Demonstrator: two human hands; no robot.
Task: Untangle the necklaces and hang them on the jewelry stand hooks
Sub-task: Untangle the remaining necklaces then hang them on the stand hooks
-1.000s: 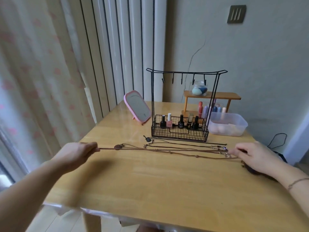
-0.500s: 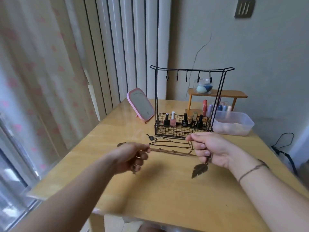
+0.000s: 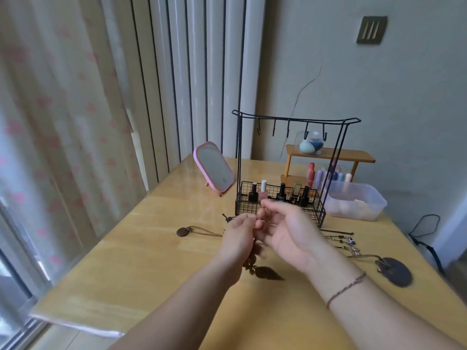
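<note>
Both hands have closed together above the counter [image 3: 151, 269] before the jewelry stand [image 3: 290, 173]; left hand [image 3: 238, 238] and right hand [image 3: 288, 233] each pinch one cord, leaf pendant [image 3: 267, 272] dangling. Risk: remaining necklaces [image 3: 341, 242] lie crossed, so lifting may drag them and tighten knots.

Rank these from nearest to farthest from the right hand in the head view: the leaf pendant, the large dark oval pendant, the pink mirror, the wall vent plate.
Measured from the right hand:
1. Leaf pendant, hanging just below the hands.
2. Large dark oval pendant, flat on the table to the right.
3. Pink mirror, standing at the back left.
4. Wall vent plate, high on the wall, upper right.
</note>
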